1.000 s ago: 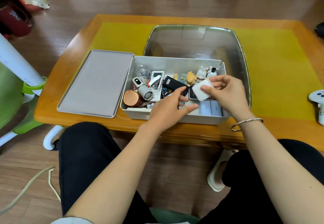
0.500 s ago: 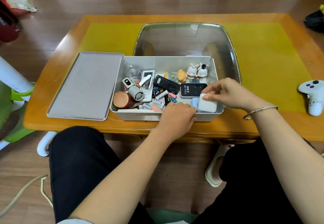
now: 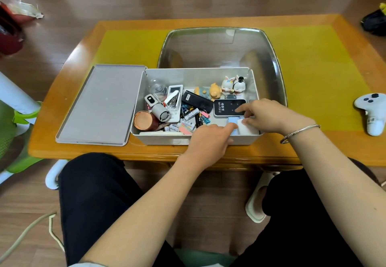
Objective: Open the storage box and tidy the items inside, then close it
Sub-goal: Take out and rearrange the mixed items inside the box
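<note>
Your right hand (image 3: 269, 114) is inside the near right corner of the storage box (image 3: 198, 139), fingers curled over the top of a small white block (image 3: 247, 129) and pinching it down against the front wall; the aim seems to be to seat it flush in that corner. Your left hand (image 3: 211, 141) reaches over the front rim, its fingers stretched flat and relaxed toward a pale blue piece (image 3: 232, 120) just beside the white block. It grips nothing; it looks to be steadying or nudging the neighbours so the block has room.

Just behind your right fingers lies a black Wi-Fi device (image 3: 227, 108), face up and flat, touching the blue piece. Further back stand two rabbit figurines (image 3: 232, 84) and an orange figure (image 3: 215, 89), upright against the rear wall. The middle and left of the box hold a loose jumble: binder clips (image 3: 205, 115), a black case (image 3: 196, 100), a small fan (image 3: 159, 112), a white remote (image 3: 173, 99) and a copper-coloured lid (image 3: 143, 120). That part is not yet sorted.

The box sits open at the near edge of the counter (image 3: 313, 147), with its grey lid (image 3: 102, 104) lying flat just beside it on the left, within easy reach for closing. A clear tray (image 3: 219, 47) rests behind the box, and a white controller (image 3: 372, 112) lies well apart to the right.
</note>
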Demonstrator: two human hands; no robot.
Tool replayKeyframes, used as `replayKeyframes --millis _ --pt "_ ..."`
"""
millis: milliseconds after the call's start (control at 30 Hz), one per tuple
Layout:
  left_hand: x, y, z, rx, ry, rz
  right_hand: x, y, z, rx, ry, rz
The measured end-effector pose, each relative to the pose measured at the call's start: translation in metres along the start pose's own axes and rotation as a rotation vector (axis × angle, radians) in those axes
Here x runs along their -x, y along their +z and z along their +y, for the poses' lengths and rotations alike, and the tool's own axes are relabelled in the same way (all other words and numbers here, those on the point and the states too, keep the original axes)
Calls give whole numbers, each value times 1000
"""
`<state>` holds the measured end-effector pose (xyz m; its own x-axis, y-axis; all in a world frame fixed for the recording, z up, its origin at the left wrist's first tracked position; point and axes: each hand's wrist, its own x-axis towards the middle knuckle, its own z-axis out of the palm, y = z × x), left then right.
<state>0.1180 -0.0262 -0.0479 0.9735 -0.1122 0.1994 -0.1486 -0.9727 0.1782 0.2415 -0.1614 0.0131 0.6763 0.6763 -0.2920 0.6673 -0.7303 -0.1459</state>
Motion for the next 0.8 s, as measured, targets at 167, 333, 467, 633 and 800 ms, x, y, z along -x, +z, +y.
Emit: replayKeyframes --millis 167,333,467,633,800 --pt "1 0 0 3 10 10 2 6 -5 117 8 65" --pt "1 -1 0 11 18 10 0 8 -7 142 10 89" --pt "1 -2 0 11 18 10 -1 12 -10 137 21 38" --pt "1 -2 -1 -7 21 -6 -4 11 -13 126 68 19" --pt "0 -3 0 -20 10 -38 -8 13 -17 159 86 18"
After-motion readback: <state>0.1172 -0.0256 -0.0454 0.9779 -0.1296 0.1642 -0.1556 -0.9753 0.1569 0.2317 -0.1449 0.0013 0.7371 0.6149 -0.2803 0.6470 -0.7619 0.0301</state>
